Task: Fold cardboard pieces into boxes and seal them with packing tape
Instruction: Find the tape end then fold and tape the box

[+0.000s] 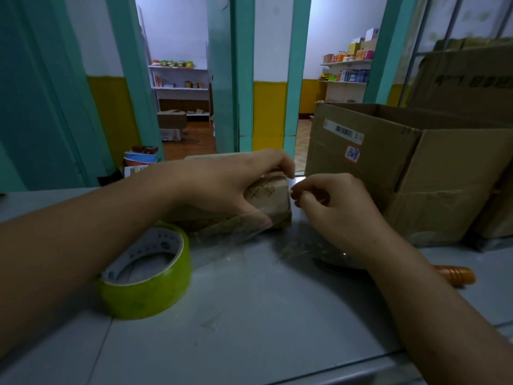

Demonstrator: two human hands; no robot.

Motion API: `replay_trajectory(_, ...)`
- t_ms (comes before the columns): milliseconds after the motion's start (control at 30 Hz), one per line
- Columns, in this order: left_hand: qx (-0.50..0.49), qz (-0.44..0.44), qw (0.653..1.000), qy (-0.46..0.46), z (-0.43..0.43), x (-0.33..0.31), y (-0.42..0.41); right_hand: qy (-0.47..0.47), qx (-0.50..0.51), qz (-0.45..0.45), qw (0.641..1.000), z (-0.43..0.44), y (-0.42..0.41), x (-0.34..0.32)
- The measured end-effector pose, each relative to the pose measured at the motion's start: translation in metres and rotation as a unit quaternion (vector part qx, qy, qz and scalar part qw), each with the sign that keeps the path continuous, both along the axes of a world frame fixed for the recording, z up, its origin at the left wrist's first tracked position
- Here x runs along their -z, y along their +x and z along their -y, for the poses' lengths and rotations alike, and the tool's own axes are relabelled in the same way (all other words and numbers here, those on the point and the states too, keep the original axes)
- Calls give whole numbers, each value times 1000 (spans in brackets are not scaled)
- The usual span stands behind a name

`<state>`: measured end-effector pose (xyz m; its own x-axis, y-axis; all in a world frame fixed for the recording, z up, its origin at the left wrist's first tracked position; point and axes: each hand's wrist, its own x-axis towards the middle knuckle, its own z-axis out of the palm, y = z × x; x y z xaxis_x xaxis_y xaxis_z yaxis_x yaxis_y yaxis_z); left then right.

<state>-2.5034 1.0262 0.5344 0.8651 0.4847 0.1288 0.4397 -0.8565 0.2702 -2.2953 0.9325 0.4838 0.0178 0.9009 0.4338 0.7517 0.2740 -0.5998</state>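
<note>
On the grey bench (249,315), near its far edge, a small cardboard box (273,201) lies under the left hand (222,187), whose grip is closed round it. The right hand (333,207), at the box's right end, pinches clear packing tape (236,234). A yellow-green tape roll (150,284) lies to the left, and 1 large open carton (388,168) stands to the right.

Left hand (222,187) grips small box (273,197); right hand (336,209) pinches clear tape (294,190).
</note>
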Motion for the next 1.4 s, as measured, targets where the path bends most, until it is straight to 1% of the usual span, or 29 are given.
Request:
replay_trajectory(67, -5, -7, 1000, 10, 1, 1, 1, 4, 9, 0, 1000, 0, 2, -1)
replay_trajectory(233, 1, -7, 1000, 15, 1, 1, 0, -33, -46, 7, 998, 1, 1, 0)
replay_trajectory(367, 5, -6, 1000, 23, 1, 2, 1, -42, -45, 38, 997, -4, -3, 3)
replay_trajectory(500, -4, -23, 999, 43, 1, 3, 3, -50, -67, 37, 996, -6, -5, 5)
replay_trajectory(600, -11, -21, 1000, 17, 2, 2, 3, -41, -63, 36, 997, -6, -6, 5)
replay_trajectory(667, -9, -49, 998, 28, 2, 1, 4, -44, -56, 48, 996, -7, -7, 7)
replay_trajectory(733, -8, -105, 992, 77, 1, 2, 6, -51, -51, 46, 996, -8, -8, 8)
replay_trajectory(800, -19, -155, 983, 95, 1, -2, 7, -47, -47, 44, 997, -9, -8, 9)
replay_trajectory(867, -52, -197, 976, 81, 1, -9, 0, -40, -50, 39, 997, -8, -9, 8)
replay_trajectory(933, -107, -220, 966, 86, 5, -22, -15, -47, -53, 30, 997, -7, -10, 7)
replay_trajectory(1000, -153, -197, 964, 96, 16, -41, -34, -56, -49, 27, 997, -5, -9, 5)
replay_trajectory(1100, -149, -115, 972, 142, 55, -57, -66, -55, -48, 12, 997, -5, -9, 5)
replay_trajectory(1133, -145, -102, 973, 145, 71, -56, -77, -55, -49, 0, 997, -5, -9, 4)
replay_trajectory(1167, -144, -107, 976, 127, 85, -50, -88, -59, -52, -13, 997, -4, -9, 4)
replay_trajectory(1233, -158, -167, 970, 76, 110, -31, -104, -56, -60, -2, 997, -2, -10, 3)
replay_trajectory(1267, -164, -203, 963, 72, 119, -19, -110, -47, -65, 19, 997, -2, -10, 2)
replay_trajectory(1300, -171, -233, 953, 87, 121, -7, -116, -41, -77, 38, 996, -2, -11, 2)
replay_trajectory(1333, -174, -245, 947, 113, 120, 3, -120, -40, -92, 55, 993, -2, -12, 1)
replay_trajectory(1400, -178, -215, 948, 154, 117, 15, -129, -53, -112, 89, 988, -1, -15, -2)
